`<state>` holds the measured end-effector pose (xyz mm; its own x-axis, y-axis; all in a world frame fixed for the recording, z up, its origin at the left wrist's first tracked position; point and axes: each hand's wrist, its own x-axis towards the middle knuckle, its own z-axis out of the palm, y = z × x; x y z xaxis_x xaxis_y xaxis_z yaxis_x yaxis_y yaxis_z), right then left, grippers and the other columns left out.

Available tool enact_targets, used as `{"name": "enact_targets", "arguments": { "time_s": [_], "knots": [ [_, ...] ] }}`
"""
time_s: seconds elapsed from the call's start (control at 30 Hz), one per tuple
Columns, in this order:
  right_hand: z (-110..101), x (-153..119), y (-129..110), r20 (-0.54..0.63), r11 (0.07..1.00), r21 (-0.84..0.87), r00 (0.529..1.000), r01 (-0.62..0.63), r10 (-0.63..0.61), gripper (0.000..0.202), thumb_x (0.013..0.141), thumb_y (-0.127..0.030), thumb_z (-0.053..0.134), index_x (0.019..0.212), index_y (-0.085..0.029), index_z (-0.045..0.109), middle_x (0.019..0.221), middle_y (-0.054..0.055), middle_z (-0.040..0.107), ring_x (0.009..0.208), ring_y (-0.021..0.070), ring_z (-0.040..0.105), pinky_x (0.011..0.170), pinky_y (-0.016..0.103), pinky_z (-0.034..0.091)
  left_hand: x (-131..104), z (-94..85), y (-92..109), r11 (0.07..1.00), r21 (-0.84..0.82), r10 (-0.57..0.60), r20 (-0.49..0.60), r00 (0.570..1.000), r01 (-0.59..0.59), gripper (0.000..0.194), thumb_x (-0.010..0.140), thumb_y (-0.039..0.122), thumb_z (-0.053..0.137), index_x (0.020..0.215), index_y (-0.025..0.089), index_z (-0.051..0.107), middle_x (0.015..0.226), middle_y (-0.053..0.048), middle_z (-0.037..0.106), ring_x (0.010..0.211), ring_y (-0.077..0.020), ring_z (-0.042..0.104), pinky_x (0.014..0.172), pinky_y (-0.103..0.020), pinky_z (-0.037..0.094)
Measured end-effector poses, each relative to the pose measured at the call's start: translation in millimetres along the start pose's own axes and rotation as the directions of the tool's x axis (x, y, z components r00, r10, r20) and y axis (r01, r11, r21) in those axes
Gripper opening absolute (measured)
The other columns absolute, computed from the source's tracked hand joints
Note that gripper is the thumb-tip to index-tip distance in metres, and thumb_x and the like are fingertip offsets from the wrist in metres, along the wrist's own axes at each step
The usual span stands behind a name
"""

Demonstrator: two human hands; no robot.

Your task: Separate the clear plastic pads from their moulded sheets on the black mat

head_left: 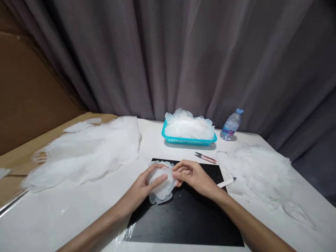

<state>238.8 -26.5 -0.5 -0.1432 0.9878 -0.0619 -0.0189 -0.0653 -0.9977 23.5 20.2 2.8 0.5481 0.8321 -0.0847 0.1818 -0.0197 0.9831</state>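
My left hand (150, 182) grips a white, translucent piece of fabric with scalloped, petal-like edges (160, 196), its thumb lying across the front. At the piece's right edge, my right hand (190, 175) pinches with thumb and forefinger, the other fingers curled. Whether a thread or anything small sits in that pinch is too fine to make out. Both hands are above a black mat (183, 224). Just beyond the mat lie thread snips (206, 157) with pink handles. A white pen-like tool with a dark tip (226, 182) rests by the mat's right edge, near my right forearm.
A turquoise basket (189, 141) heaped with white scalloped pieces stands at the back. A water bottle (231, 126) is to its right. White sheer fabric (89, 154) spreads over the left side, and a loose pile of white scraps (259, 171) covers the right. A grey curtain (168, 59) hangs behind.
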Motion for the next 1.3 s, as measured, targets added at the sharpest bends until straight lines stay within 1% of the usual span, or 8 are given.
{"name": "enact_targets", "arguments": {
  "time_s": [0.17,0.27,0.37,0.53,0.67,0.9,1.1,1.3],
  "knots": [
    [-49,-19,-32,0.054,0.872,-0.488,0.998,0.042,-0.018,0.032,0.091,-0.053,0.069,0.094,-0.021,0.067,0.086,0.002,0.068,0.079,0.0181,0.066,0.072,0.029,0.05,2,-3.4,-9,0.999,0.046,0.013,0.0,1.0,-0.013,0.035,0.084,0.048,0.078,0.111,0.028,0.069,0.095,-0.001,0.071,0.069,-0.0185,0.061,0.058,-0.024,0.047],
    [-84,-35,-49,0.119,0.656,-0.752,0.967,-0.062,0.227,0.018,0.089,-0.038,0.073,0.089,-0.022,0.066,0.082,0.0,0.066,0.078,0.0169,0.059,0.067,0.026,0.043,10,-1.7,-6,0.992,0.114,0.049,-0.022,0.999,-0.046,0.03,0.086,0.05,0.075,0.102,0.026,0.067,0.082,0.002,0.067,0.066,-0.0179,0.06,0.058,-0.024,0.046],
    [-104,-42,-48,0.108,0.558,-0.812,0.897,-0.169,0.429,0.026,0.073,-0.025,0.086,0.085,-0.02,0.064,0.076,-0.003,0.062,0.071,0.0147,0.055,0.059,0.024,0.037,38,1.8,18,0.939,0.291,0.195,-0.005,0.981,-0.185,0.03,0.088,0.051,0.071,0.097,0.023,0.067,0.086,0.0,0.07,0.073,-0.0204,0.065,0.065,-0.027,0.051],
    [-111,-34,-31,0.151,0.606,-0.768,0.86,-0.209,0.488,0.029,0.061,-0.005,0.084,0.077,-0.018,0.064,0.068,-0.007,0.058,0.063,0.0115,0.053,0.055,0.022,0.037,145,9.1,97,0.816,0.467,0.391,-0.012,0.92,-0.341,0.03,0.093,0.046,0.065,0.107,0.021,0.067,0.114,-0.005,0.072,0.11,-0.0275,0.066,0.098,-0.036,0.052],
    [-110,-32,-27,0.164,0.668,-0.717,0.883,-0.199,0.439,0.019,0.065,-0.005,0.08,0.072,-0.017,0.067,0.064,-0.006,0.061,0.063,0.0116,0.056,0.057,0.022,0.038,222,19.8,144,0.709,0.628,0.395,0.023,0.919,-0.32,0.032,0.102,0.037,0.059,0.128,0.02,0.063,0.132,-0.009,0.065,0.112,-0.0256,0.066,0.095,-0.042,0.056],
    [-105,-56,-19,0.072,0.776,-0.611,0.966,-0.153,0.248,0.011,0.073,-0.011,0.077,0.081,-0.018,0.072,0.075,-0.003,0.063,0.071,0.0128,0.056,0.062,0.022,0.04,235,12.7,139,0.433,0.892,0.377,-0.048,0.925,-0.13,0.037,0.1,0.035,0.065,0.132,0.017,0.061,0.132,-0.012,0.063,0.111,-0.0264,0.066,0.092,-0.047,0.058],
    [-105,-71,-12,0.042,0.819,-0.562,0.984,-0.119,0.172,0.009,0.079,-0.02,0.075,0.086,-0.019,0.07,0.088,0.001,0.061,0.082,0.0166,0.055,0.074,0.027,0.043,203,-49.5,109,0.295,0.952,0.396,-0.202,0.896,0.084,0.037,0.1,0.035,0.065,0.132,0.017,0.061,0.132,-0.012,0.063,0.111,-0.0262,0.066,0.093,-0.047,0.058],
    [-103,-77,-2,0.045,0.823,-0.56,0.988,-0.099,0.149,0.01,0.087,-0.03,0.07,0.09,-0.021,0.068,0.096,0.003,0.058,0.097,0.0226,0.055,0.089,0.034,0.044,125,-181.9,81,0.291,0.904,0.359,-0.408,0.84,0.314,0.037,0.1,0.035,0.065,0.132,0.016,0.061,0.131,-0.012,0.063,0.111,-0.0265,0.066,0.092,-0.047,0.058]
  ]
}}
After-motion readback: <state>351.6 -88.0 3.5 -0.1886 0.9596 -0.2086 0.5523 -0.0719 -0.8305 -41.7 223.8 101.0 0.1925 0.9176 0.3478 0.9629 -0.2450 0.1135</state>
